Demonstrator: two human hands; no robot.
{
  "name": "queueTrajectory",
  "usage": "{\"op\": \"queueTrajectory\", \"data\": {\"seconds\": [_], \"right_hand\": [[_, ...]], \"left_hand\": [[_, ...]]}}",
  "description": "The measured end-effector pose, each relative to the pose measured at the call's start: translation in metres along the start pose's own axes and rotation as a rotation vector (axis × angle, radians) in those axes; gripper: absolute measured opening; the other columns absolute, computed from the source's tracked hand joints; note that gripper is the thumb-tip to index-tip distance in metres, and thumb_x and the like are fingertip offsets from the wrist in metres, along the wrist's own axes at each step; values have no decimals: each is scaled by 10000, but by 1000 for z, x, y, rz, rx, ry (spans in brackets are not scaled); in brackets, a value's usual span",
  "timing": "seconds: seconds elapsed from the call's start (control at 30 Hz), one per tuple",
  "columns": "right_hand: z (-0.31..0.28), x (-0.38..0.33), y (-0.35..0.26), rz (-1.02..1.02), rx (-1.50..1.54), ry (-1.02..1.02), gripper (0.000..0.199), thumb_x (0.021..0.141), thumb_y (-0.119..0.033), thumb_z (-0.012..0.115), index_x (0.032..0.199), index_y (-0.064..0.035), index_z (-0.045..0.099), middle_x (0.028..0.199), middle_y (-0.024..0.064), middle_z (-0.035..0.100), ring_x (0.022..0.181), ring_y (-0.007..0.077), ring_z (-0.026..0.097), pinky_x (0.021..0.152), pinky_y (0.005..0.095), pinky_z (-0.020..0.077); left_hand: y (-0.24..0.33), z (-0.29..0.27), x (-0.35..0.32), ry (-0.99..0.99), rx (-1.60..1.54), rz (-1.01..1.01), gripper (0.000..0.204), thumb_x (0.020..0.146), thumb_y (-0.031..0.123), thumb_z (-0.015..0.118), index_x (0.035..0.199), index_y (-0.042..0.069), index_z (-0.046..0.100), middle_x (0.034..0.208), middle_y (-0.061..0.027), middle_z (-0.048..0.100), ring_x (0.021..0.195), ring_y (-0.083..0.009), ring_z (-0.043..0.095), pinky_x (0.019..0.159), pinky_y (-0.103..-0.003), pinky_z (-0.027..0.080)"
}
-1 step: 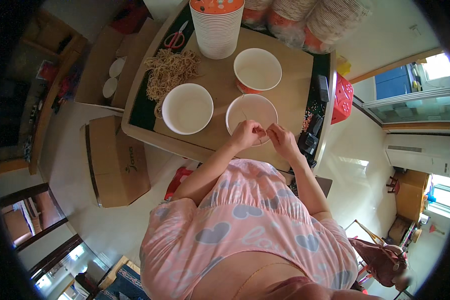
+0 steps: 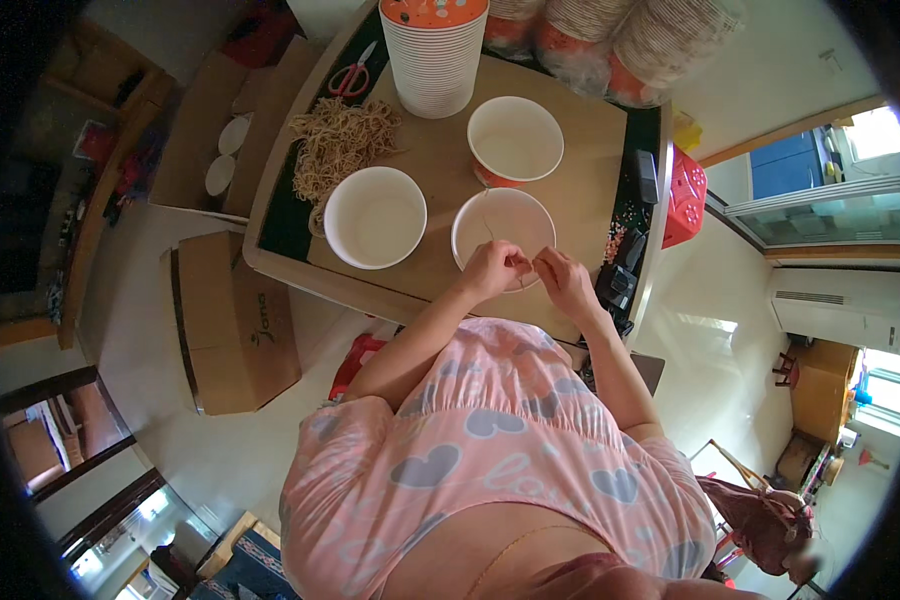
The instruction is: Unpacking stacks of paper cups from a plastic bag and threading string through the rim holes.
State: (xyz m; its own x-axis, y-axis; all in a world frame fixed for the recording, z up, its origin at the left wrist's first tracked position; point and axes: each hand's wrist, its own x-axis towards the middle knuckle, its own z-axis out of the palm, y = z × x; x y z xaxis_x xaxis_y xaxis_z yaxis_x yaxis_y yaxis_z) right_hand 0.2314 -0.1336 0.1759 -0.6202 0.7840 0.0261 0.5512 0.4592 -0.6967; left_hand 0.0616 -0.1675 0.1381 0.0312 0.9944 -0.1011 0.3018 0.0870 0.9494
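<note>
Taking the white paper bowl (image 2: 503, 228) nearest the person as the landmark: far to its left on the wooden table (image 2: 590, 140) lies a loose heap of tan rubber bands (image 2: 336, 150), with red-handled scissors (image 2: 351, 78) just beyond the heap. Between the heap and the landmark bowl stands a second empty white bowl (image 2: 375, 217), close beside it but apart. Behind the landmark, toward the far edge, rises a tall stack of nested bowls (image 2: 434, 50), and to the right of that stack sits a third open bowl (image 2: 515, 140) with an orange-red outside.

Both hands meet over the near rim of the landmark bowl. The left hand (image 2: 492, 270) has its fingers pinched together, and the right hand (image 2: 565, 280) is pinched likewise, the two nearly touching. A thin band (image 2: 519, 266) appears to be nipped between them, running roughly left to right across the gap; it is too fine to be sure of its full course. A faint strand also shows over the bowl's inside. The bowl lies directly beyond the fingertips, away from the person's body, with neither hand noticeably nearer. To the landmark's right, dark gadgets (image 2: 630, 250) line the table edge.
</note>
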Motion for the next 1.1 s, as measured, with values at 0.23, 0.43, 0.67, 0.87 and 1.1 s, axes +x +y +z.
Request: {"op": "queueTrajectory", "data": {"seconds": [0.23,0.43,0.67,0.87,1.1], "right_hand": [[3,0,-2,56,101,118,50,804,-52,573,849,-35,559,779,119,554,647,253,565,581,329,456],[3,-2,-2,63,111,116,50,783,-46,593,830,-35,580,765,100,555,625,223,558,561,304,449],[9,-10,7,68,152,-26,54,784,-47,585,836,-32,581,746,91,563,596,221,557,558,308,453],[16,-10,12,187,251,18,41,834,-54,546,858,-21,548,733,125,599,625,189,607,570,304,469],[15,-6,14,177,370,64,34,836,-51,539,847,-18,540,725,126,599,646,208,632,574,314,476]], "left_hand": [[-17,-2,-3,31,18,108,64,691,77,646,732,30,633,785,-130,631,741,-261,624,662,-334,493],[-14,-1,-3,-139,415,288,126,691,37,602,817,43,604,781,-134,616,746,-308,607,685,-365,491],[-14,-4,4,-96,-214,-30,48,817,62,554,836,18,550,731,-69,608,704,-157,601,639,-299,474],[-4,-10,-4,-109,-40,57,32,795,55,523,789,36,549,714,-96,580,674,-205,594,602,-327,470],[-9,-4,-15,-133,281,327,98,750,133,605,823,127,670,747,-97,515,684,-269,574,630,-377,474]]}}
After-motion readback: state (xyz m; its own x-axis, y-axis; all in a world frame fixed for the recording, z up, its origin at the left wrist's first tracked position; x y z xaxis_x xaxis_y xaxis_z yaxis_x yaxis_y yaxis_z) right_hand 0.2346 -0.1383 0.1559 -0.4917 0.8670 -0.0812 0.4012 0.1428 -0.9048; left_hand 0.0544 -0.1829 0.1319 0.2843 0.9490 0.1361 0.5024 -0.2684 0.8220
